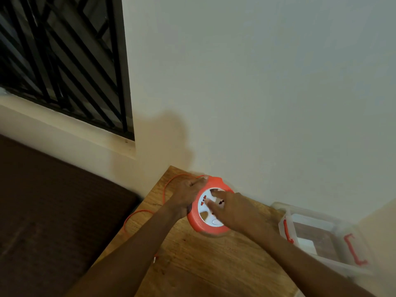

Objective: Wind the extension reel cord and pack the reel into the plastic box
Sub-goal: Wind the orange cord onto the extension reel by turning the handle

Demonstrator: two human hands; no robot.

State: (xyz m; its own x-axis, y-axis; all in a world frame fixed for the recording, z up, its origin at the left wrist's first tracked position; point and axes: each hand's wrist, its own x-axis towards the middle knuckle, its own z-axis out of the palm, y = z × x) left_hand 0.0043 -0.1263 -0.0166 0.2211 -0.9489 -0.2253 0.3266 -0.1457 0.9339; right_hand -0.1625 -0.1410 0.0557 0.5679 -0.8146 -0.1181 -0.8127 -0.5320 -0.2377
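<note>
An orange extension reel with a white face lies flat on the wooden table, close to the wall. My left hand grips its left rim. Fingers of my right hand press into the recesses of the white face. A thin orange cord runs from the reel's top left, loops over the table's left edge and ends in a plug lying on the table under my left forearm. A clear plastic box with red latches stands open at the right.
The table sits in a corner against a cream wall. A dark cushion or mattress lies lower at the left. A barred window fills the upper left.
</note>
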